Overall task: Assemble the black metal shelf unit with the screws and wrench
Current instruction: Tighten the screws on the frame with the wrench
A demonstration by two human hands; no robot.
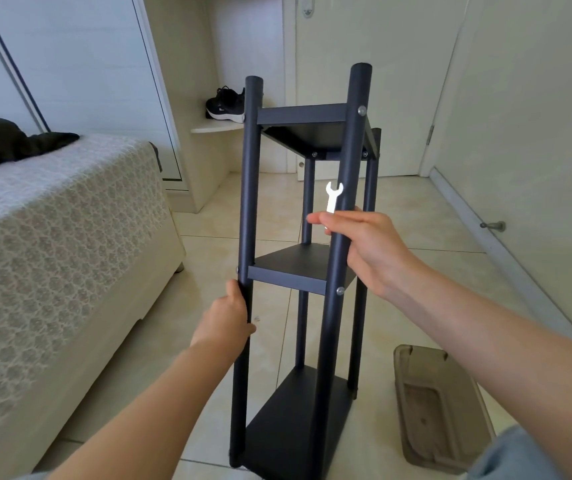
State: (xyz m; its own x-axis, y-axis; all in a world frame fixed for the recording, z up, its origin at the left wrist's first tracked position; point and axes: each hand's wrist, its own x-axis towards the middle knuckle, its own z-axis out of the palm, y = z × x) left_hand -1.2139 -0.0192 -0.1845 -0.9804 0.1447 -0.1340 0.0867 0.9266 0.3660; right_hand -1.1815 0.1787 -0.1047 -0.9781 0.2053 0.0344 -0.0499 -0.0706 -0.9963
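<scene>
Beige tiled floor (416, 216). Black shelf unit (286, 278) stands on it at centre. Brown translucent plastic lid (440, 410) lies flat near right, just beside the unit's base. Bed (52, 237) stands left, carrying a dark garment (0, 140).

The shelf unit (286, 273) is matte black with a slight bluish-grey sheen on the posts, the screws (340, 291) are shiny silver and the little wrench (333, 199) looks bright white. The bed cover (52, 220) is white lace in a honeycomb pattern over beige, with a black garment (0, 140) on it. The floor tiles (416, 237) are glossy cream, the sneakers (225, 105) are black with white soles, and the plastic lid (440, 410) is see-through smoky brown.
</scene>
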